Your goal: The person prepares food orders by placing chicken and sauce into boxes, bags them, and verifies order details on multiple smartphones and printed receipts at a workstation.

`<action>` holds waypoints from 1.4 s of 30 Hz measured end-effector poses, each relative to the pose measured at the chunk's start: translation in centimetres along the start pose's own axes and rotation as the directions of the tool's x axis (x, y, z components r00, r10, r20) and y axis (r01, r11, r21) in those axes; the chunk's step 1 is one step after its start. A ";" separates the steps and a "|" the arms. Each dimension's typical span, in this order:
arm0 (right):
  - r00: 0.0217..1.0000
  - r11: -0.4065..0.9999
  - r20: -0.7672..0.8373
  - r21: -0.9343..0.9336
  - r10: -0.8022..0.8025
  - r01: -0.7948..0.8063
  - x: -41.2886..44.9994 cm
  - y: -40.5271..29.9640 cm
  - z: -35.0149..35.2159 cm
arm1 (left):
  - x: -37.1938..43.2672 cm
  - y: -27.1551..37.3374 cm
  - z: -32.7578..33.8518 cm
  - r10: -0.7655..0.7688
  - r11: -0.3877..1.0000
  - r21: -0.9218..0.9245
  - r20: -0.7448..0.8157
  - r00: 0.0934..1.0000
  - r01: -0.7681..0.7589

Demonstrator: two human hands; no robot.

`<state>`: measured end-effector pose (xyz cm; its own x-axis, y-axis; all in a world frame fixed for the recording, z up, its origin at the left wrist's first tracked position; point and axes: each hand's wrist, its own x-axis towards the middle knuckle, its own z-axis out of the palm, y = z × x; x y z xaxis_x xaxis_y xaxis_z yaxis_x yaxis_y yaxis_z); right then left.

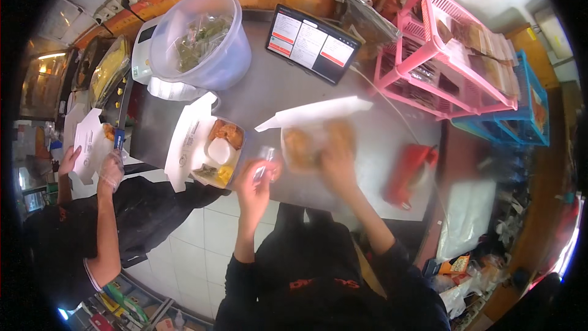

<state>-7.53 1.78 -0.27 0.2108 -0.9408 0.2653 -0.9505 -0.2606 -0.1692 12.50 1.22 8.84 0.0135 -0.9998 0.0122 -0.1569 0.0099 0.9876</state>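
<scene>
My left hand [258, 177] grips a small clear plastic packet [263, 162] beside a meal box. That open white cardboard box [183, 147] holds fried chicken [226, 134], a white mound [220, 151] that looks like rice, and yellow and greenish items. Blurred by motion, my right hand [337, 165] reaches to the near right edge of a second open box [321, 112]. Brown food [298, 147] shows blurred inside it. Whether my right fingers hold anything cannot be made out.
A plastic tub [234, 55] of packets, a tablet [312, 43] and a pink rack [413, 64] stand along the back. A red object [406, 174] lies right. At left, a co-worker's gloved hand [111, 172] is at another box [87, 147].
</scene>
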 end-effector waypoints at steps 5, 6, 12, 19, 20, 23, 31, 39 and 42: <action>0.970 0.947 0.068 0.210 0.235 -0.244 -3.7 -0.4 -4.1 | 3.7 -0.1 2.8 0.072 0.988 0.096 0.422 0.904 -0.124; 0.970 0.951 0.071 0.193 0.233 -0.243 -4.6 -0.6 -5.7 | 4.2 -1.9 3.7 0.055 0.995 0.044 0.494 0.868 -0.087; 0.898 0.874 0.150 0.210 0.414 -0.438 -12.3 -0.2 -8.6 | 5.3 -5.1 7.6 0.231 0.614 0.554 0.555 0.799 -0.562; 0.817 0.742 0.158 0.352 0.554 -0.571 -15.7 0.1 -11.5 | -1.1 -5.3 8.6 0.287 0.651 0.514 0.514 0.808 -0.558; 0.811 0.698 0.155 0.436 0.564 -0.568 -15.6 0.9 -12.1 | -1.8 -5.8 8.8 0.299 0.656 0.498 0.518 0.802 -0.567; 0.723 0.501 0.151 0.626 0.675 -0.598 -14.4 5.6 -14.6 | -3.2 -6.9 9.7 0.150 0.619 0.656 0.441 0.885 -0.432; 0.579 0.573 -0.249 0.659 0.777 -0.486 -15.0 31.1 -18.0 | -3.3 -4.9 13.0 0.092 0.488 0.839 0.224 0.970 -0.240; 0.688 0.688 0.013 0.012 0.726 -0.726 -8.7 46.4 -11.8 | -2.5 -6.2 15.2 0.097 0.420 0.860 0.275 0.956 -0.290; 0.741 0.656 0.019 -0.479 0.672 -0.583 -9.6 50.4 -8.1 | -2.5 -5.3 15.5 0.164 0.494 0.805 0.286 0.944 -0.329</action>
<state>-59.31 -0.61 -3.62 -0.4778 -0.8761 0.0648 -0.8561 0.4809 0.1893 -2.01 3.40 1.19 -0.2950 -0.9469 0.1282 -0.8768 0.3216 0.3574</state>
